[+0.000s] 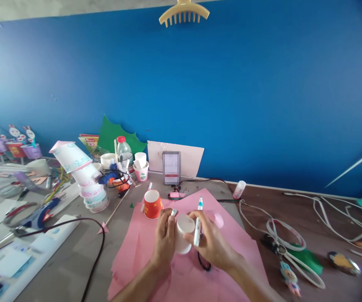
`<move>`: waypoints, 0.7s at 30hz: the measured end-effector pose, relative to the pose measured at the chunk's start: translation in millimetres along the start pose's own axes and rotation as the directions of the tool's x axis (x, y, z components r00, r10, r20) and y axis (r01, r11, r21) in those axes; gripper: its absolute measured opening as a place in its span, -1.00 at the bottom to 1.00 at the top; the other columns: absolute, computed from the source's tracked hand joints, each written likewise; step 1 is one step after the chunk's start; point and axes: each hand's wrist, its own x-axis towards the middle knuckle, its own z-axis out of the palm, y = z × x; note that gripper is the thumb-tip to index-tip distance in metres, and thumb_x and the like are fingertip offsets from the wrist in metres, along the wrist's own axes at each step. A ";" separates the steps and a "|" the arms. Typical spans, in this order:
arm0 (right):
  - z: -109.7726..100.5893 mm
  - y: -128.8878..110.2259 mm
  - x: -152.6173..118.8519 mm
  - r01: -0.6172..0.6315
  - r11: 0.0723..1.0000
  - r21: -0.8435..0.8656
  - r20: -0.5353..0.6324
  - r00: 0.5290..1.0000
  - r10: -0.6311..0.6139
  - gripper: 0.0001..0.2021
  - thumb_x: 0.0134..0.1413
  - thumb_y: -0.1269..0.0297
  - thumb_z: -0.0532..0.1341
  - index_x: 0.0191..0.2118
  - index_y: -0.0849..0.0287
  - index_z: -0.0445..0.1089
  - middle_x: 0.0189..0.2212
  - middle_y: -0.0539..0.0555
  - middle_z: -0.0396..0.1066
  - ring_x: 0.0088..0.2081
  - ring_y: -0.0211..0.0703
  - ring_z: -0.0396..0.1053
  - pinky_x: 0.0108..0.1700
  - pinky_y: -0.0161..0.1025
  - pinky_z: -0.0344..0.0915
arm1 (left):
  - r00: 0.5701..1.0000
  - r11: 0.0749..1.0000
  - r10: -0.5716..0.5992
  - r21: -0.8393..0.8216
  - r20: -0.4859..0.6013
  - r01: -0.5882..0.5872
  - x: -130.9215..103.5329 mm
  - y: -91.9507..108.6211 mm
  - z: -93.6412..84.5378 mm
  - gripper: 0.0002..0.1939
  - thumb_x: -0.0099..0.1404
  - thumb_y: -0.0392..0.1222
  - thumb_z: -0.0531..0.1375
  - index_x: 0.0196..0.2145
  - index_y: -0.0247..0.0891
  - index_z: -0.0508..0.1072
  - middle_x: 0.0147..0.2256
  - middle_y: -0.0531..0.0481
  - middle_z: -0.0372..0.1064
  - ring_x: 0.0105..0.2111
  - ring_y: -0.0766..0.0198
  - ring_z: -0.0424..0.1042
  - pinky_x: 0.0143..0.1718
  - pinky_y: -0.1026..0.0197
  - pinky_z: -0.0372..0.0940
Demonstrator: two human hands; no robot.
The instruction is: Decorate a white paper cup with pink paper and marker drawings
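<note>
A white paper cup point(184, 245), its flat round end facing up, is held between my two hands over pink paper. My left hand point(164, 235) is closed around its left side. A small whitish piece, perhaps a marker cap, shows at that thumb tip. My right hand point(211, 239) grips a white marker point(197, 230) with its teal tip pointing up and away from the cup. The right fingers also touch the cup's right side. The red paper cup point(153, 205) stands beyond my left hand, on the pink paper point(137, 260).
At left leans a tower of decorated cups point(88, 180). Behind are a red-capped bottle point(124, 151) and a blurred upright phone-like screen point(171, 167). A dark cable point(97, 256) crosses the left table. White cords point(281, 235) and a keychain figure point(289, 277) lie right.
</note>
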 end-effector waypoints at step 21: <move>-25.9 5.5 6.0 -0.040 0.973 0.228 0.006 0.999 0.039 -0.63 0.11 0.16 0.28 0.00 0.13 0.26 -0.31 0.06 0.49 -0.36 -0.12 0.43 -0.32 -0.25 0.34 | 0.924 0.965 -0.031 -0.228 0.380 0.127 -6.0 3.4 -6.5 -0.38 0.27 0.25 0.12 0.16 -0.16 0.29 0.09 -0.22 0.31 0.01 0.02 0.38 -0.01 0.03 0.32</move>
